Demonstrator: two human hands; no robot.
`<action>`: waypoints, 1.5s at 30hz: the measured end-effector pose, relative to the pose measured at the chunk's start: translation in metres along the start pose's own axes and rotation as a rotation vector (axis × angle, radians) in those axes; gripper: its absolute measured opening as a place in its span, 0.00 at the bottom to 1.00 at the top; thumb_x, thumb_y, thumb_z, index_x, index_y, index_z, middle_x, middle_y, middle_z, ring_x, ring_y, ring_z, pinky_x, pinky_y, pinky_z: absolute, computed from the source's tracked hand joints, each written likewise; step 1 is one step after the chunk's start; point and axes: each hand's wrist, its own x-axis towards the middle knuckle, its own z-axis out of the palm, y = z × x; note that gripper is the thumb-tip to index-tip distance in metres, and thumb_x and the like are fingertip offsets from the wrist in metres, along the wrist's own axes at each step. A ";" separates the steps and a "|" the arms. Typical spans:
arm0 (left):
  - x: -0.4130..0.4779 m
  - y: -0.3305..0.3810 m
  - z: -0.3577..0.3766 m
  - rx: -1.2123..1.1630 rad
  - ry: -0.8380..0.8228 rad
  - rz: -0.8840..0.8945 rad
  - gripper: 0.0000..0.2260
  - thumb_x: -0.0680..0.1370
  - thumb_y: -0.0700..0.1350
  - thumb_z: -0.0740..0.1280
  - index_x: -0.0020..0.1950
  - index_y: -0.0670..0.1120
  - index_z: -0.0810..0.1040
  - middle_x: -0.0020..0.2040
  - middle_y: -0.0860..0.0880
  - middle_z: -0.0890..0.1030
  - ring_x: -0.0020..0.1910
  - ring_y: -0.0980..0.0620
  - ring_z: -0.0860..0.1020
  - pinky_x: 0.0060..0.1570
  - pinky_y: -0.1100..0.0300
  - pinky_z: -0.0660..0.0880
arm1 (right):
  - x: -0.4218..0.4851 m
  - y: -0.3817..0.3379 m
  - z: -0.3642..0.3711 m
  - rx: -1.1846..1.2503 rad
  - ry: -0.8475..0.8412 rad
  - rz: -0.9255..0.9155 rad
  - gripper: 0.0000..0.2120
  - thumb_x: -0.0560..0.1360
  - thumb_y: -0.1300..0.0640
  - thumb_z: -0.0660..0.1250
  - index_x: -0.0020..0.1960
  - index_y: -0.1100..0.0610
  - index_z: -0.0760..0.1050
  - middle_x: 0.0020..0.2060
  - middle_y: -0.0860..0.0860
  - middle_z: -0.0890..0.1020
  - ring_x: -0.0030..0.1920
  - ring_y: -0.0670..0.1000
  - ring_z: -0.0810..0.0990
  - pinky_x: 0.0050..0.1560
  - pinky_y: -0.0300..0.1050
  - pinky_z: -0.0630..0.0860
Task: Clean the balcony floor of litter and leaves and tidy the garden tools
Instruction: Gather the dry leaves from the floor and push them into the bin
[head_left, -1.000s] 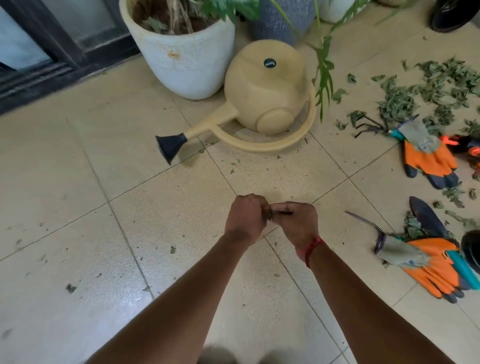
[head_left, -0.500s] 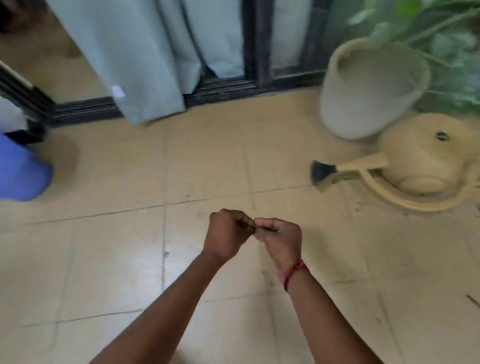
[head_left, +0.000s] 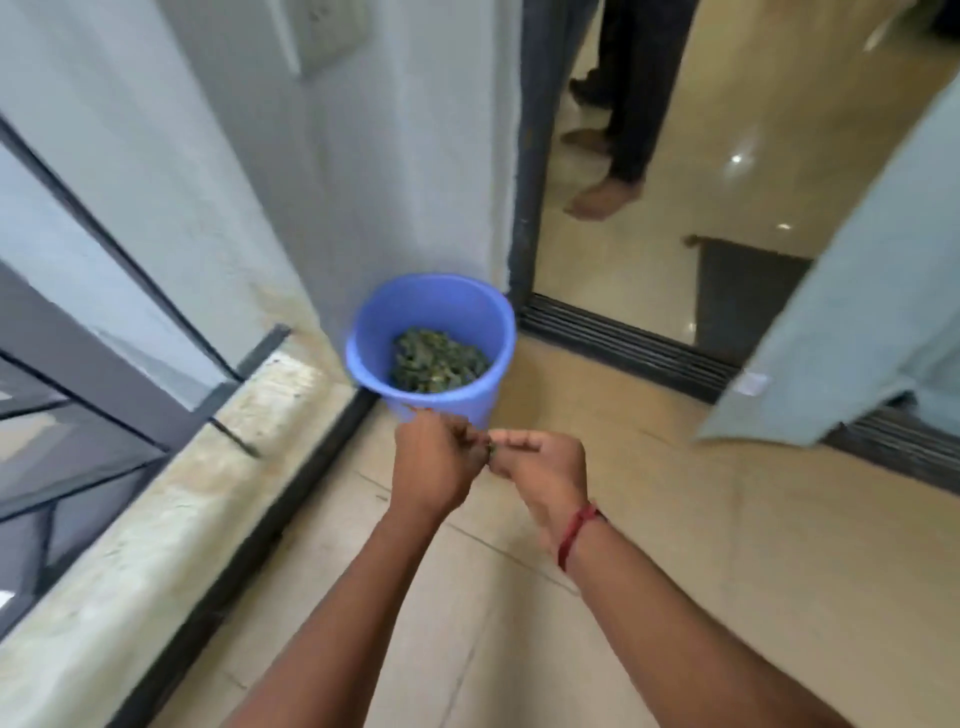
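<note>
A dark scrap of leaf litter (head_left: 490, 448) is sitting pinched between your two hands, just in front of the blue bucket (head_left: 483, 312) holding green leaves (head_left: 439, 359). Your left hand (head_left: 434, 462) and right hand (head_left: 540, 467) are both gripping it, fingers curled narrow, above the tiled floor (head_left: 701, 519).

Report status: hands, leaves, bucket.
Left hand and right hand closed together on leaf bits, just short of the bucket. Bucket holds leaves. Nothing in the way.
</note>
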 end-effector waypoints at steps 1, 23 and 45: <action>0.023 -0.005 -0.012 -0.013 0.017 -0.005 0.07 0.68 0.41 0.73 0.31 0.42 0.81 0.29 0.44 0.81 0.32 0.51 0.80 0.35 0.53 0.71 | 0.019 -0.014 0.020 -0.032 -0.009 -0.020 0.12 0.65 0.74 0.70 0.38 0.58 0.83 0.32 0.52 0.83 0.30 0.42 0.78 0.38 0.39 0.77; -0.037 0.029 0.052 -0.269 0.057 -0.191 0.08 0.69 0.37 0.75 0.46 0.47 0.86 0.39 0.53 0.86 0.39 0.60 0.83 0.49 0.61 0.79 | 0.023 0.006 -0.070 -0.153 0.161 -0.160 0.07 0.69 0.62 0.75 0.35 0.51 0.83 0.34 0.47 0.85 0.37 0.43 0.81 0.48 0.45 0.80; -0.601 0.496 0.408 0.156 -1.029 0.456 0.13 0.71 0.34 0.74 0.42 0.54 0.82 0.37 0.54 0.84 0.38 0.56 0.83 0.41 0.68 0.78 | -0.480 0.217 -0.761 -0.141 0.911 0.004 0.05 0.67 0.62 0.69 0.38 0.57 0.83 0.39 0.52 0.86 0.43 0.47 0.83 0.47 0.41 0.77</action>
